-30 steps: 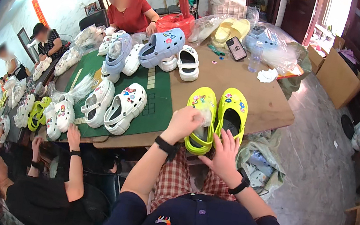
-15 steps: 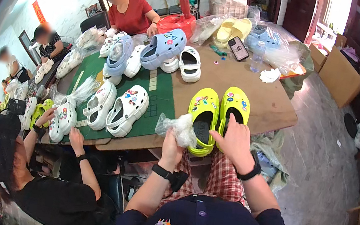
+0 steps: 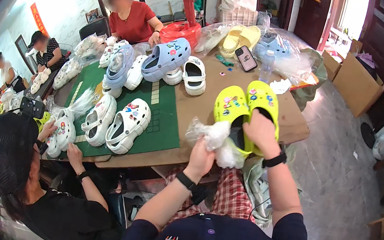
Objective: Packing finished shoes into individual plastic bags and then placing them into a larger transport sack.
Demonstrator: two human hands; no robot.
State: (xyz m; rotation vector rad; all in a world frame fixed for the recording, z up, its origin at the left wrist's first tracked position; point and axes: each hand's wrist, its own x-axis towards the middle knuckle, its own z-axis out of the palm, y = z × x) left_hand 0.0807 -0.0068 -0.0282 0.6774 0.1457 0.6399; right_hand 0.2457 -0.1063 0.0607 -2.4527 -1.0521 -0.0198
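A pair of yellow-green clogs with colourful charms is at the table's front edge: the left clog (image 3: 231, 102) and the right clog (image 3: 262, 93) side by side, toes pointing away from me. My left hand (image 3: 201, 159) is closed on a crumpled clear plastic bag (image 3: 208, 131), which covers the left clog's heel and part of its side. My right hand (image 3: 261, 132) reaches into the foot opening of the right clog and grips it, its fingertips hidden inside.
White clogs (image 3: 129, 122) with charms stand on the green mat (image 3: 162, 130); a blue clog (image 3: 166, 59) lies beyond. A phone (image 3: 246, 58) and water bottle (image 3: 267, 65) are farther back. On my left a co-worker (image 3: 60, 204) handles white clogs; another person (image 3: 134, 23) sits across the table.
My left hand has moved right with the plastic bag, now over the left clog's heel. Both yellow-green clogs have shifted right and tilted, and my right hand sits deeper in the right one.
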